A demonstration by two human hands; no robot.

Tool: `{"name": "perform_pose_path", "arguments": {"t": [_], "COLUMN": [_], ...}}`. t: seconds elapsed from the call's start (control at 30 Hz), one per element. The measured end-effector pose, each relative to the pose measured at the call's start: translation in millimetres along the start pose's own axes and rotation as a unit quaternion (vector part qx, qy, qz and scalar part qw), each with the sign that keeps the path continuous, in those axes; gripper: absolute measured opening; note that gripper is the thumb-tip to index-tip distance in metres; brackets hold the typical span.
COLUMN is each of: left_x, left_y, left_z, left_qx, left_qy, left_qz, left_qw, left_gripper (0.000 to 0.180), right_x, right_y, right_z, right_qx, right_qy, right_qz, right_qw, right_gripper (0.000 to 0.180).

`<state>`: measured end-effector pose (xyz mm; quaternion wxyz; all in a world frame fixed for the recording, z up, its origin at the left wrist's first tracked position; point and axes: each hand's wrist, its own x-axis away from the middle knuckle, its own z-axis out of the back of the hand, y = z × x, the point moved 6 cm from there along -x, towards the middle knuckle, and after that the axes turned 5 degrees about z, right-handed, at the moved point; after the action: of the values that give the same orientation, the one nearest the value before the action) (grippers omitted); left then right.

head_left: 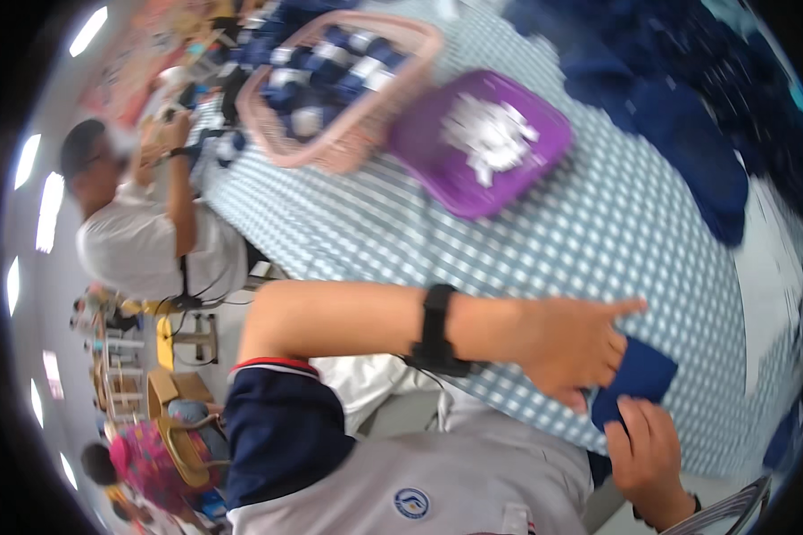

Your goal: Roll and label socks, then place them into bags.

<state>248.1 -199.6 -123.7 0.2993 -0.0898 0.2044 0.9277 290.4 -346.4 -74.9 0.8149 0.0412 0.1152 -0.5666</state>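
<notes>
A folded navy cloth (644, 373) lies at the table's near edge, between my two hands. My left hand (567, 343), with a black watch on its wrist, reaches across from the left. Its index finger points out to the right while the other fingers curl against the cloth's left edge. My right hand (647, 450) comes from the lower right, its fingers closed on the cloth's near edge. Farther off, a purple basin (428, 147) holds a heap of small white strips (491, 134).
A pink basket (272, 152) at the back left holds several navy bundles (330, 62) with white bands. Navy fabric pieces (687, 134) are piled at the far right, beside a white sheet (767, 267). A checked tablecloth (526, 259) covers the table. A person (152, 227) works at the left.
</notes>
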Motion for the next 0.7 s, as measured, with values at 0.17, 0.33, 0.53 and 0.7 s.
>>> {"name": "perform_pose_path", "arguments": {"t": [0.17, 0.33, 0.53, 0.7], "left_x": [-2.8, -53.6, -145.5, -172.7], "left_y": [5.0, -18.5, -85.9, -61.0], "left_z": [5.9, 52.2, 25.0, -11.3], "left_qx": [0.040, 0.332, 0.346, -0.064], "left_qy": [0.005, 0.100, 0.192, 0.124], "left_qz": [0.049, 0.217, 0.305, 0.034], "left_qw": [0.998, 0.912, 0.866, 0.990], "left_gripper": [0.039, 0.037, 0.046, 0.046], "right_x": [13.3, 43.6, 91.5, 84.2], "right_y": [44.4, 147.9, 261.3, 230.8], "right_z": [20.5, 69.1, 41.0, 62.9], "right_qx": [-0.154, -0.289, -0.405, -0.038], "right_qy": [0.056, 0.213, 0.158, 0.138], "right_qz": [-0.097, -0.385, -0.437, -0.281], "right_qw": [0.982, 0.850, 0.788, 0.949], "right_gripper": [0.031, 0.032, 0.028, 0.035]}}
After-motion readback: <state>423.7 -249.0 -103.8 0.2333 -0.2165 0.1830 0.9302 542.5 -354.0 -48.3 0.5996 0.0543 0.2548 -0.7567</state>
